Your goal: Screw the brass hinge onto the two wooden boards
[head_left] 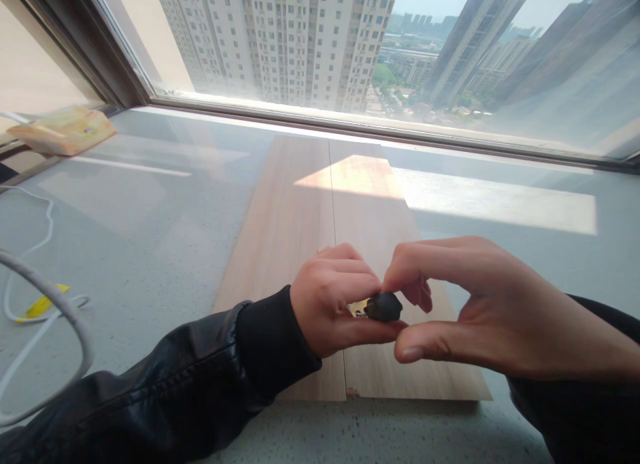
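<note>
grey speckled sill [150, 217], smooth stone look, with two pale wood-grain boards [300, 204] lying flat side by side. both my hands meet over the near end. left hand [330, 311] is closer in, thumb and fingers clamped on a small dark lump [384, 307], matte and rounded, long axis running 9 to 3. it sits at 9 o'clock from my right hand [495, 311]: forefinger on top, thumb underneath, can't tell if that's really gripping.

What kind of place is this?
Probably a room high in a tower block. The window looks down on high-rise buildings, a grey speckled ledge runs under it, and two wooden boards lie there, under the left hand and right hand pinching a small dark object.
</note>
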Action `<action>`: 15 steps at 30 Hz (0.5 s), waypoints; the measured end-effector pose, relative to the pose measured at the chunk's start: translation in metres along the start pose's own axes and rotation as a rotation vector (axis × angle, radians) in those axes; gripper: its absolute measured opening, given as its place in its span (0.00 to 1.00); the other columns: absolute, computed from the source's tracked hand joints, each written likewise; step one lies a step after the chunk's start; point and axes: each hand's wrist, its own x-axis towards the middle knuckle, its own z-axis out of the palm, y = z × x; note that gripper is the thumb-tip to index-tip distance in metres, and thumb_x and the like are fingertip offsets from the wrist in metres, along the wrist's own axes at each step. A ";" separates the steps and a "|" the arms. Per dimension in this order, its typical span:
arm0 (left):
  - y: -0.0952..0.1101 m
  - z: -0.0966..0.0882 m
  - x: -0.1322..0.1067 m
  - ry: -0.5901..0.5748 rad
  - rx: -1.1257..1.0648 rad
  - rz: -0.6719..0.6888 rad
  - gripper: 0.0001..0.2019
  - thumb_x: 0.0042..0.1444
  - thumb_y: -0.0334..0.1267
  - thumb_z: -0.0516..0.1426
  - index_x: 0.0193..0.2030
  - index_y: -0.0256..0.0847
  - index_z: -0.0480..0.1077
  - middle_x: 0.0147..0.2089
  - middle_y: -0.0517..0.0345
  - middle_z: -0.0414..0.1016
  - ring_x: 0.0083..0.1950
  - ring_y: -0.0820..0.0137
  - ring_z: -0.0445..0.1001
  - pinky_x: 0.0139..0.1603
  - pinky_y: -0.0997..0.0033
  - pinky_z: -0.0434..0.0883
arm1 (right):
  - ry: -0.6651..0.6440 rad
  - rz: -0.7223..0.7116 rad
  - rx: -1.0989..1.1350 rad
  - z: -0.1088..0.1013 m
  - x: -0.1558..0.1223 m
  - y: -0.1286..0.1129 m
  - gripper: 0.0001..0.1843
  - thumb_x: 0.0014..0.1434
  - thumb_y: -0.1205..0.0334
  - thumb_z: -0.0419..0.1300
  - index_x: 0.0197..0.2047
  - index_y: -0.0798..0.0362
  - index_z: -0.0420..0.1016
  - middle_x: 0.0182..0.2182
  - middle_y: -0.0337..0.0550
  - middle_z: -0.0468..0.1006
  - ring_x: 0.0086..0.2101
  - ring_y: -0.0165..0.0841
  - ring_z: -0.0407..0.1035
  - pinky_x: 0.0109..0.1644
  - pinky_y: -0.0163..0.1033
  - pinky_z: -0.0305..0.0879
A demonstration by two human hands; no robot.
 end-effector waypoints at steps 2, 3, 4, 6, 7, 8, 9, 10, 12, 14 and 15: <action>-0.001 -0.003 0.003 -0.037 -0.021 0.001 0.12 0.49 0.42 0.65 0.26 0.35 0.72 0.25 0.57 0.76 0.30 0.70 0.72 0.37 0.67 0.67 | 0.071 -0.013 0.015 -0.004 -0.001 -0.001 0.15 0.47 0.54 0.69 0.32 0.52 0.73 0.24 0.34 0.68 0.25 0.25 0.63 0.28 0.32 0.61; -0.002 -0.004 0.004 -0.054 -0.033 0.000 0.11 0.48 0.41 0.65 0.27 0.35 0.72 0.26 0.57 0.76 0.32 0.70 0.72 0.37 0.66 0.67 | 0.099 -0.028 0.031 -0.004 -0.001 -0.001 0.14 0.48 0.55 0.69 0.35 0.52 0.73 0.26 0.35 0.71 0.28 0.26 0.65 0.31 0.33 0.64; -0.003 -0.005 0.004 -0.072 -0.047 0.000 0.11 0.49 0.41 0.65 0.27 0.35 0.72 0.26 0.56 0.76 0.33 0.69 0.72 0.38 0.66 0.67 | 0.110 -0.048 0.049 -0.004 -0.001 -0.001 0.13 0.50 0.56 0.68 0.37 0.51 0.74 0.29 0.37 0.73 0.30 0.28 0.67 0.34 0.34 0.66; -0.005 -0.005 0.005 -0.102 -0.095 0.010 0.10 0.50 0.41 0.64 0.28 0.35 0.72 0.27 0.55 0.76 0.34 0.68 0.73 0.39 0.65 0.69 | 0.068 -0.087 0.088 -0.002 0.001 0.000 0.14 0.51 0.56 0.66 0.41 0.52 0.75 0.37 0.43 0.76 0.37 0.32 0.70 0.41 0.37 0.68; -0.006 -0.005 0.006 -0.114 -0.123 0.020 0.10 0.50 0.41 0.64 0.28 0.35 0.72 0.28 0.55 0.76 0.34 0.68 0.73 0.39 0.65 0.70 | 0.030 -0.104 0.107 -0.001 0.002 0.000 0.16 0.52 0.55 0.66 0.43 0.52 0.76 0.41 0.46 0.76 0.42 0.34 0.70 0.44 0.39 0.69; -0.007 -0.005 0.006 -0.125 -0.145 0.028 0.10 0.50 0.41 0.63 0.28 0.35 0.72 0.28 0.53 0.76 0.35 0.67 0.73 0.39 0.65 0.71 | -0.007 -0.113 0.121 0.000 0.004 0.002 0.18 0.53 0.55 0.65 0.45 0.52 0.76 0.46 0.48 0.75 0.46 0.36 0.70 0.48 0.40 0.68; -0.008 -0.005 0.007 -0.137 -0.161 0.033 0.10 0.50 0.41 0.63 0.28 0.34 0.72 0.29 0.52 0.76 0.35 0.67 0.74 0.39 0.65 0.72 | -0.042 -0.114 0.132 0.000 0.005 0.003 0.19 0.54 0.55 0.65 0.48 0.52 0.76 0.50 0.49 0.74 0.51 0.38 0.68 0.51 0.42 0.67; -0.009 -0.006 0.008 -0.158 -0.173 0.034 0.10 0.51 0.40 0.63 0.28 0.34 0.72 0.29 0.51 0.76 0.36 0.66 0.74 0.39 0.65 0.73 | -0.077 -0.114 0.146 0.000 0.005 0.006 0.20 0.55 0.55 0.64 0.49 0.52 0.76 0.53 0.50 0.72 0.54 0.39 0.65 0.55 0.43 0.65; -0.009 -0.007 0.010 -0.207 -0.211 0.035 0.10 0.51 0.39 0.63 0.27 0.33 0.73 0.29 0.50 0.77 0.35 0.66 0.75 0.38 0.66 0.73 | -0.142 -0.119 0.191 -0.001 0.006 0.012 0.18 0.58 0.55 0.61 0.51 0.50 0.76 0.59 0.48 0.69 0.59 0.40 0.60 0.61 0.46 0.58; -0.009 -0.008 0.012 -0.255 -0.268 0.051 0.09 0.50 0.36 0.64 0.28 0.31 0.73 0.29 0.48 0.77 0.34 0.67 0.75 0.38 0.67 0.74 | -0.200 -0.120 0.240 -0.003 0.006 0.018 0.17 0.60 0.56 0.58 0.52 0.48 0.75 0.62 0.45 0.65 0.62 0.39 0.56 0.65 0.48 0.50; -0.009 -0.008 0.013 -0.277 -0.289 0.061 0.08 0.50 0.35 0.64 0.29 0.30 0.74 0.30 0.48 0.77 0.35 0.67 0.76 0.39 0.67 0.74 | -0.225 -0.118 0.262 -0.003 0.005 0.020 0.17 0.61 0.57 0.57 0.52 0.46 0.75 0.63 0.44 0.64 0.63 0.38 0.55 0.66 0.49 0.47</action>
